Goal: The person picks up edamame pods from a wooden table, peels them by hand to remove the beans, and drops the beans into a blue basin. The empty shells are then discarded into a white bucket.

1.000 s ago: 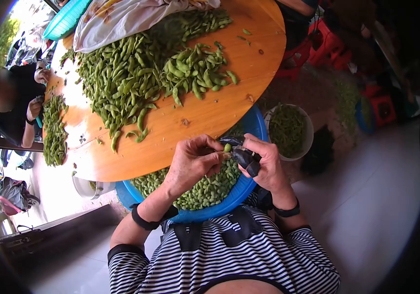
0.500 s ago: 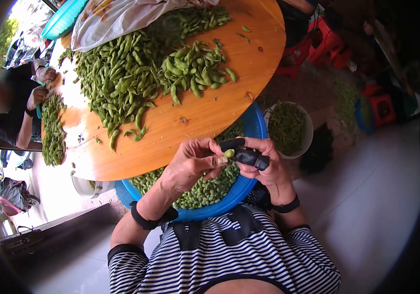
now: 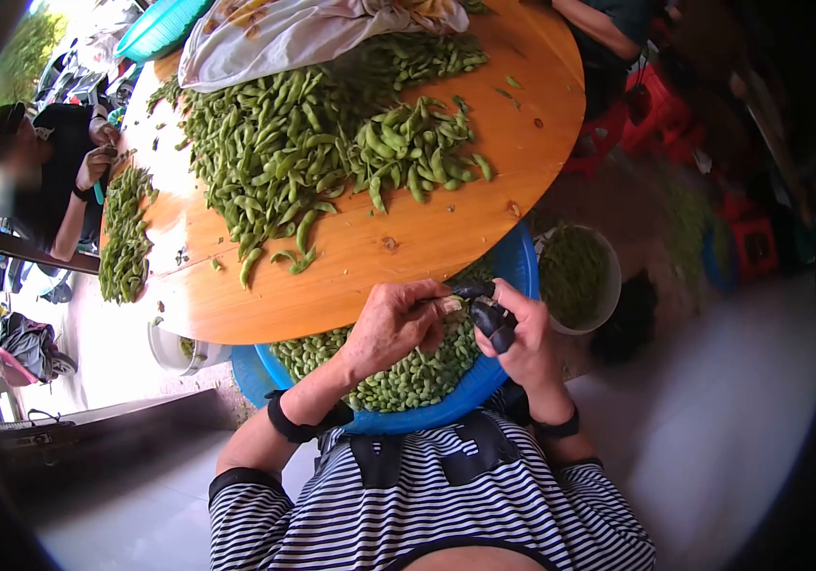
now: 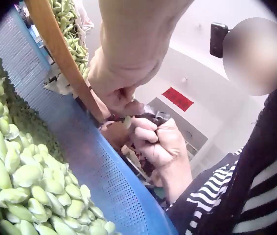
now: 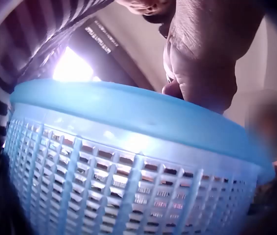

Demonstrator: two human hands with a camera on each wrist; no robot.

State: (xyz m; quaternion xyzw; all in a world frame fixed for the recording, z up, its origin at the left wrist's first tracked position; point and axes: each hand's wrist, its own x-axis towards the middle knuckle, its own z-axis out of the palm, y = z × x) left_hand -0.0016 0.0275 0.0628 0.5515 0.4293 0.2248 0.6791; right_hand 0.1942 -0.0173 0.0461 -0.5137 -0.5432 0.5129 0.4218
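Note:
In the head view, my left hand [image 3: 396, 325] pinches a small green edamame pod [image 3: 454, 303] between thumb and fingers. My right hand [image 3: 520, 338] meets it there, its black-wrapped thumb and forefinger at the pod and the other fingers curled. Most of the pod is hidden by fingertips. Both hands are above a blue perforated basket [image 3: 525, 276] heaped with shelled green beans [image 3: 408, 381]. From the left wrist, the two hands show joined at the fingertips beyond the basket wall [image 4: 104, 171], a bit of green [image 4: 127, 122] beside them.
A round wooden table [image 3: 446, 228] carries a big pile of edamame pods [image 3: 265, 152] and a pale cloth [image 3: 303, 43]. Across it, another person [image 3: 56, 171] works beside a smaller pile [image 3: 125, 238]. A white bucket [image 3: 614, 285] of green matter stands right, near red stools [image 3: 660, 114].
The head view has swung, so the table and basket sit further right. My hands stay together; the green piece, plainer half a second ago, is now mostly covered by fingers.

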